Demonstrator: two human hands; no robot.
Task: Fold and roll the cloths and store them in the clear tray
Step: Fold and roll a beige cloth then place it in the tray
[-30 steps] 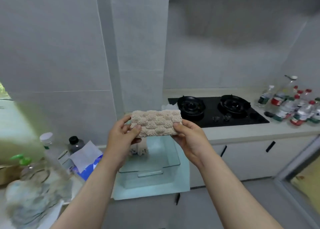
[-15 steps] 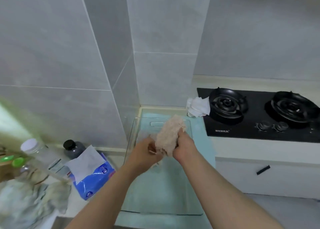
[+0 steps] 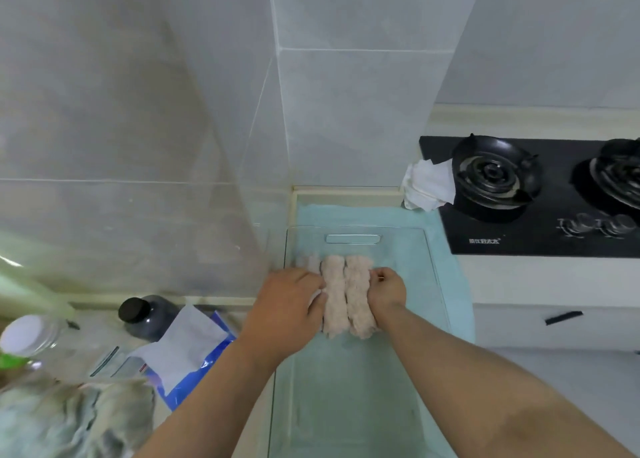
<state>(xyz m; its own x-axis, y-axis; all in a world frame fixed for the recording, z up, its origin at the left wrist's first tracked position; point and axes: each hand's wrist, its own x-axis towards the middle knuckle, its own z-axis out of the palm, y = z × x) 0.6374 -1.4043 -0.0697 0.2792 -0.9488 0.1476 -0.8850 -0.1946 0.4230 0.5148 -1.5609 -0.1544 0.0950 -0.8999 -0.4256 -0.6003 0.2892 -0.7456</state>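
The clear tray (image 3: 353,238) sits on a teal mat by the wall corner. Three rolled beige cloths lie side by side at its far end: a left roll (image 3: 309,262) mostly hidden under my hand, a middle roll (image 3: 334,295) and a right roll (image 3: 357,298). My left hand (image 3: 287,305) lies flat over the left roll, its fingers touching the middle one. My right hand (image 3: 388,291) has curled fingers gripping the right roll's outer side. A heap of grey-green cloths (image 3: 69,419) lies at the lower left.
A crumpled white cloth (image 3: 429,184) lies by the black gas hob (image 3: 519,198) to the right. Left of the tray are a blue tissue pack (image 3: 187,353), a dark bottle (image 3: 145,319) and a white-lidded jar (image 3: 26,333). Tiled walls stand close behind.
The beige cloth, held flat in the air a second ago, was rolled between both hands and now lies in the tray beside the other rolls. My hands went down into the tray.
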